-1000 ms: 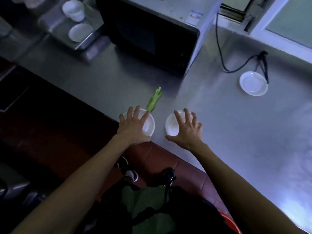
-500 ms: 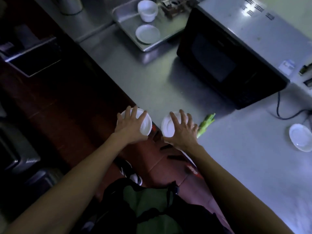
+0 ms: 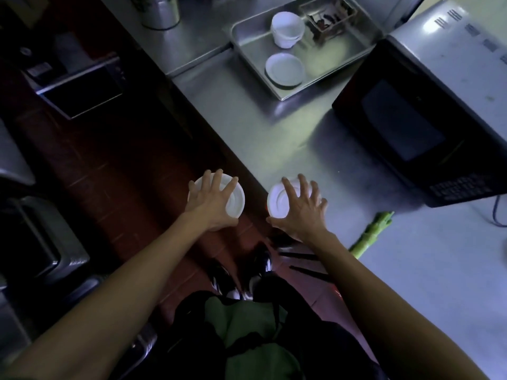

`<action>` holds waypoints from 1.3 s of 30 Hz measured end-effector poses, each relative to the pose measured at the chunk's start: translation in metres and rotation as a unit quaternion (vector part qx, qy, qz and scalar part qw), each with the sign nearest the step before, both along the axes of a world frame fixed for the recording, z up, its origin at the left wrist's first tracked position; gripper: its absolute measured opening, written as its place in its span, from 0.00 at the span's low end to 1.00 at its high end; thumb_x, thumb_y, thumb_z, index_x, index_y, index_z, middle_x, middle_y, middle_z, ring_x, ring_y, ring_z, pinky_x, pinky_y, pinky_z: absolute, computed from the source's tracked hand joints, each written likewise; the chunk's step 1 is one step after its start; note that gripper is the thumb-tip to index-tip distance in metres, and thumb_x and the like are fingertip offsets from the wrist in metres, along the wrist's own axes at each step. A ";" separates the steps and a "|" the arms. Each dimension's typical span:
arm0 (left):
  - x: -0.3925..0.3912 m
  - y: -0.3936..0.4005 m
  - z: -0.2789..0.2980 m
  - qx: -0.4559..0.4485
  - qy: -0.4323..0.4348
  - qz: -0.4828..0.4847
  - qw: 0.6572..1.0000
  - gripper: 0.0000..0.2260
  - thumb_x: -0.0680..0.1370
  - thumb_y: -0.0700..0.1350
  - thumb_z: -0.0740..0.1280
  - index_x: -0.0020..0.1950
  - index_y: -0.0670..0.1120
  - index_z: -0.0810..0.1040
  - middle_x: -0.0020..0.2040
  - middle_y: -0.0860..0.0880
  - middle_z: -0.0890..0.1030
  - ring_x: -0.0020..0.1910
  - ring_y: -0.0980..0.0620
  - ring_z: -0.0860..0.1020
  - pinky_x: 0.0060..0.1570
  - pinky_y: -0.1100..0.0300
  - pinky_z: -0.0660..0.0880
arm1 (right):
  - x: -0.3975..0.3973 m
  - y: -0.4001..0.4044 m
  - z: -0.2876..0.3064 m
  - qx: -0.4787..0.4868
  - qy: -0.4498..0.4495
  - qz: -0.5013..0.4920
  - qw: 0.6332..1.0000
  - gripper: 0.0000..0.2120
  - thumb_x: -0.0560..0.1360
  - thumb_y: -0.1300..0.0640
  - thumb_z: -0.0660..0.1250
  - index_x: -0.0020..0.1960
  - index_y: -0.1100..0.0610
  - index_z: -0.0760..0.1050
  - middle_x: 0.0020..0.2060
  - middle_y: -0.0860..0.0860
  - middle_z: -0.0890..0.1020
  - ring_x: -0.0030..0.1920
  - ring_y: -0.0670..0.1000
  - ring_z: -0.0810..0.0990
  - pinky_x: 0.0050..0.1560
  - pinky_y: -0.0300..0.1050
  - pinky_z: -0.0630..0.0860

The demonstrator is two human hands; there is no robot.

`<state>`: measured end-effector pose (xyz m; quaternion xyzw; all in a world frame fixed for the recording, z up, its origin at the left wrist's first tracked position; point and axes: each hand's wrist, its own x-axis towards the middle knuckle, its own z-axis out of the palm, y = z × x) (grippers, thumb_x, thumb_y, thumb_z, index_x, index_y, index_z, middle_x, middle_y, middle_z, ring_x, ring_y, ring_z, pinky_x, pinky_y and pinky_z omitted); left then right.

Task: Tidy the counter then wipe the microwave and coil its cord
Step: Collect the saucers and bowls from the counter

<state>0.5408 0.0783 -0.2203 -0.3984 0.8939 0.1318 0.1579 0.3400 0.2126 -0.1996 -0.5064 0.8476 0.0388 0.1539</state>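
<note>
My left hand [image 3: 211,204] grips a white saucer [image 3: 234,200] from above, held over the dark red floor just off the counter's edge. My right hand [image 3: 303,212] grips a second white saucer [image 3: 277,201] the same way, at the edge of the steel counter [image 3: 274,138]. The black-fronted microwave [image 3: 411,127] stands at the right, its cord [image 3: 498,212] trailing off the right border. A green vegetable stalk [image 3: 370,234] lies on the counter to the right of my right arm.
A steel tray [image 3: 337,61] at the back holds stacked white bowls [image 3: 286,30], a white saucer stack [image 3: 284,68] and a small box of dark items [image 3: 327,16]. A metal canister [image 3: 160,9] stands at the far left. Dark chopsticks [image 3: 304,259] lie under my right arm.
Both hands lifted the saucers off the counter and carried them leftward; the view swung left, bringing the tray into sight and losing the third saucer at the right.
</note>
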 end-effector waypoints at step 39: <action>-0.197 -0.253 0.046 -0.030 0.004 -0.122 0.992 0.50 0.61 0.73 0.64 0.77 0.63 0.44 0.79 0.49 0.44 0.78 0.41 0.43 0.71 0.33 0.53 | -0.144 -0.184 0.008 -0.107 -0.078 -0.150 0.980 0.54 0.61 0.29 0.73 0.78 0.42 0.51 0.79 0.52 0.48 0.76 0.64 0.49 0.68 0.70 0.60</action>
